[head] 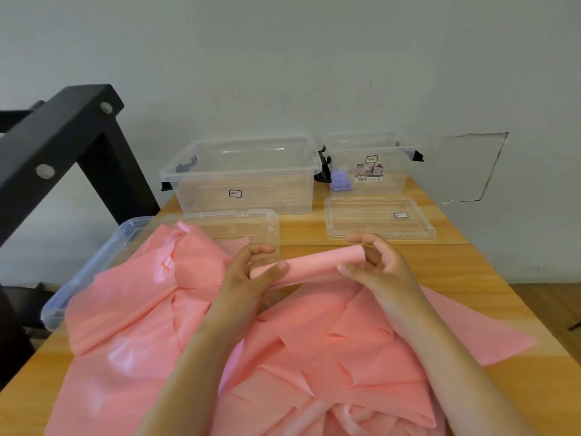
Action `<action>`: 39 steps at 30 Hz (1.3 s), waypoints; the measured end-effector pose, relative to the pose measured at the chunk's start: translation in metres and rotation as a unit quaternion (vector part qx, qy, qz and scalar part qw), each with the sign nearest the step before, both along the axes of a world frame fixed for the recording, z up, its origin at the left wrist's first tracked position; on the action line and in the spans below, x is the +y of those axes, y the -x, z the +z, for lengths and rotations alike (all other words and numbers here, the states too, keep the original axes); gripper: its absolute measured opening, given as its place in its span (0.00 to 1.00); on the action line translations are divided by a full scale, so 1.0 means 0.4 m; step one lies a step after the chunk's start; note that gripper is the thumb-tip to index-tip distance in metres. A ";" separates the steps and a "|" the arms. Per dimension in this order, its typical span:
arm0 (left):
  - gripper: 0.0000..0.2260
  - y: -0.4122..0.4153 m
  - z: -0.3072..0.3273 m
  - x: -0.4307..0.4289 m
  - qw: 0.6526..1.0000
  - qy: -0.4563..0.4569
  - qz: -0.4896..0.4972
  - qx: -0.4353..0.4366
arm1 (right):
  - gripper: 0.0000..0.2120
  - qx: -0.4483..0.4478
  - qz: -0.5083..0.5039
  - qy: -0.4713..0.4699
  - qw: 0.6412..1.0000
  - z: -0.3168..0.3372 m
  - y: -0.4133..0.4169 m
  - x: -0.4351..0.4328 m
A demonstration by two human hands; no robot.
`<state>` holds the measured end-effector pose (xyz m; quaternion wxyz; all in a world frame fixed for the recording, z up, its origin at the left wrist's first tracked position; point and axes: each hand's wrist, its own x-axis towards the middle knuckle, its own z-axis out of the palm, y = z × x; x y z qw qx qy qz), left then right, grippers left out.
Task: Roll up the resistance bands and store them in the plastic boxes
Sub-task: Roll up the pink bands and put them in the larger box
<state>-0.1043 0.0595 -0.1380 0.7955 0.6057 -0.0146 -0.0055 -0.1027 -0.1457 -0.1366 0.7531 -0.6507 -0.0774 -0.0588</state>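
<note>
Wooden bench (pixel 471 278), pale wall (pixel 314 58) behind. Short of the large clear box (pixel 251 196), rolled pink band (pixel 314 262) held with long axis left to right: left hand (pixel 248 278) grip pinching its left end, right hand (pixel 386 272) grip curled round its right end. Box beyond, nearer the left hand.

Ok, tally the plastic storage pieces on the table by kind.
Boxes: 2, big box, small box
Clear lids: 2, left lid, right lid
Blue-tinted lid or box, half covered: 1
Total: 5
</note>
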 end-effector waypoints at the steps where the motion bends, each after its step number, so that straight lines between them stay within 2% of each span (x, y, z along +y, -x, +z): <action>1: 0.14 0.000 -0.002 0.002 1.000 0.009 0.003 0.004 | 0.16 0.016 -0.003 -0.009 1.000 -0.002 -0.001 0.002; 4: 0.12 0.000 -0.002 -0.003 0.998 0.052 0.000 0.023 | 0.15 0.044 -0.011 -0.034 0.998 -0.009 -0.004 0.006; 9: 0.14 0.025 0.041 -0.025 1.000 -0.001 0.015 -0.004 | 0.15 0.055 -0.027 -0.065 0.996 0.004 0.001 0.012; 15: 0.13 0.056 0.126 -0.009 0.995 -0.077 -0.032 -0.049 | 0.17 0.042 -0.023 -0.131 0.990 0.086 0.033 0.013; 21: 0.16 0.125 0.230 -0.011 0.989 -0.089 0.020 -0.114 | 0.13 0.006 -0.006 -0.133 0.991 0.185 0.110 0.013; 23: 0.15 0.146 0.254 -0.023 0.990 -0.053 0.051 -0.122 | 0.10 -0.005 -0.013 -0.159 0.987 0.216 0.136 0.016; 27: 0.12 0.170 0.291 -0.040 0.989 0.106 0.044 -0.092 | 0.07 -0.015 -0.027 -0.205 0.978 0.273 0.174 0.034; 31: 0.04 0.169 0.321 -0.051 0.976 0.212 0.032 -0.039 | 0.12 -0.008 -0.033 -0.250 0.968 0.316 0.182 0.051; 35: 0.03 0.138 0.339 -0.041 0.970 0.237 0.045 -0.027 | 0.14 0.011 -0.021 -0.272 0.962 0.332 0.141 0.076; 39: 0.05 0.059 0.331 -0.014 0.971 0.233 0.047 -0.027 | 0.10 0.022 -0.026 -0.279 0.960 0.331 0.064 0.106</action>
